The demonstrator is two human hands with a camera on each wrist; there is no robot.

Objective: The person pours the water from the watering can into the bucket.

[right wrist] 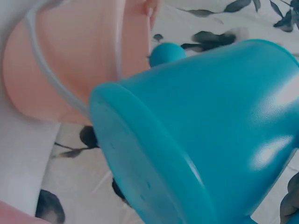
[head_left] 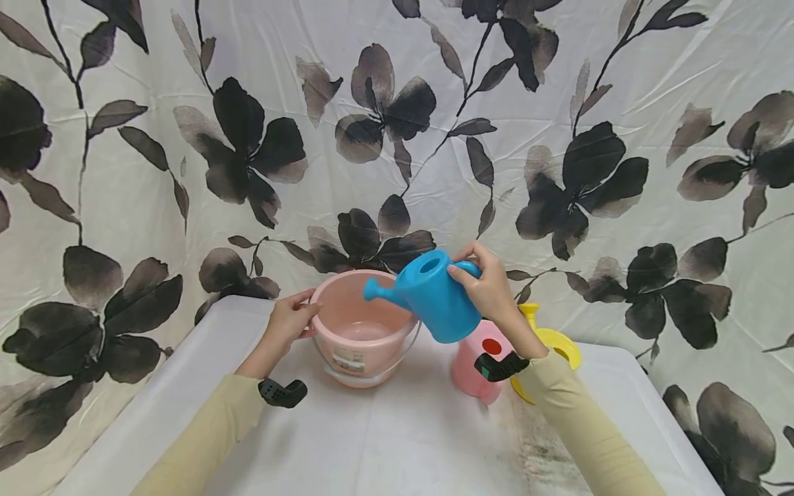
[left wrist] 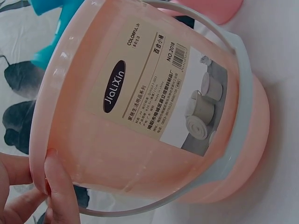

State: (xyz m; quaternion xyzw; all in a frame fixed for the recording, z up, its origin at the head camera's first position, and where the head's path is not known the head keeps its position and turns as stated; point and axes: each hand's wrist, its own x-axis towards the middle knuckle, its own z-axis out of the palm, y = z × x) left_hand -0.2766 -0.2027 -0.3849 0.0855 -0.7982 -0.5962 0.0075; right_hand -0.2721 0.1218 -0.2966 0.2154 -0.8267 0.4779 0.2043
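Note:
In the head view a blue watering can [head_left: 437, 303] is tilted with its spout over the mouth of a pink bucket [head_left: 366, 355]. My right hand [head_left: 486, 282] grips the can by its handle. The bucket stands upright on the white table, its grey handle hanging down in front. My left hand [head_left: 288, 318] pinches the bucket's left rim, thumb outside, as the left wrist view shows with the bucket's printed label [left wrist: 163, 88]. The right wrist view looks at the can's base and side [right wrist: 205, 121]. No water is visible coming from the spout.
A pink watering can [head_left: 468, 365] stands right of the bucket, below my right forearm. Beside it is a yellow watering can [head_left: 561, 341], partly hidden by the sleeve. A floral cloth [head_left: 384, 186] hangs behind the white table [head_left: 372, 441].

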